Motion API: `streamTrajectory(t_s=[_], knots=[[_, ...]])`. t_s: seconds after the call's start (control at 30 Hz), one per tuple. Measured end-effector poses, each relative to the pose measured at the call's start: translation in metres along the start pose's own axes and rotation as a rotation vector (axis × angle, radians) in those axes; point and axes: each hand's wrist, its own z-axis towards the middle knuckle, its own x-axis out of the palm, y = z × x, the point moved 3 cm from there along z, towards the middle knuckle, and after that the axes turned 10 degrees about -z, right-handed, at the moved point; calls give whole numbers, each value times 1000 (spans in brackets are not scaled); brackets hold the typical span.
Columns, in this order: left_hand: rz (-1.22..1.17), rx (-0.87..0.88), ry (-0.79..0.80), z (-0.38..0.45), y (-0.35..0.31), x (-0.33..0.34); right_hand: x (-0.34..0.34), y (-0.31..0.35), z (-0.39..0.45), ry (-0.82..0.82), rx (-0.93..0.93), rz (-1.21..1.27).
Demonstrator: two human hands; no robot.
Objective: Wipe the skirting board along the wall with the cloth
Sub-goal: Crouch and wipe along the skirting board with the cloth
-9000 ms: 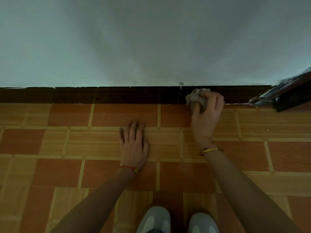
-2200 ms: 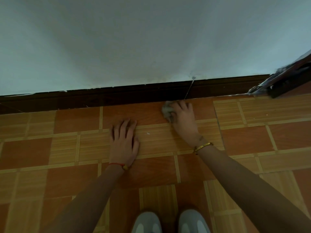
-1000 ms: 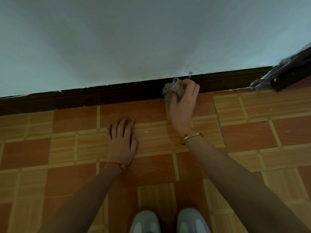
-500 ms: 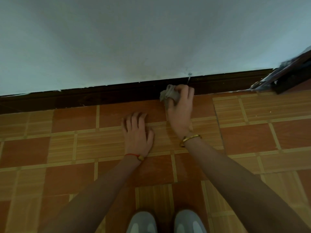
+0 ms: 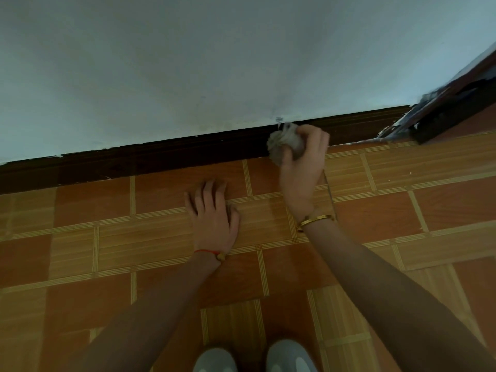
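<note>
Since half a second ago, right hand (image 5: 300, 167) shifted slightly right along the skirting board (image 5: 166, 157), fingers curled round the bunched cloth (image 5: 284, 142) pressed to the board's face. Left hand (image 5: 213, 218) flat on floor (image 5: 94, 205), fingers straight. Wiping stroke under way; board left of cloth likely pending.

view: one head-worn wide-angle camera
facing: forward and steeply down
near: floor (image 5: 442, 210) and own shoes (image 5: 214, 359)
far edge: wall (image 5: 214, 63) close ahead
</note>
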Motion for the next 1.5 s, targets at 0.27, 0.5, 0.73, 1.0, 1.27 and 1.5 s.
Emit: streamTrajectory(t_s=[0.27,0.5,0.73,1.0,1.27,1.5], knots=[[7,4,4,0,2,-2,-12,-27,21,-58,65,-15],[6,-6,10,0,0,-2,-34,-51,40,-164,128,-78],[7,0,-8,0,-1,-3,-2,-13,8,18,-3,-34],[2,12,-31,-1,0,-3,-29,-47,41,-135,113,-57],[-10,19,-39,-1,1,-2,-45,-75,60,-243,262,-75],[-8,16,-42,-1,-1,-2,2,-46,12,73,86,-109]])
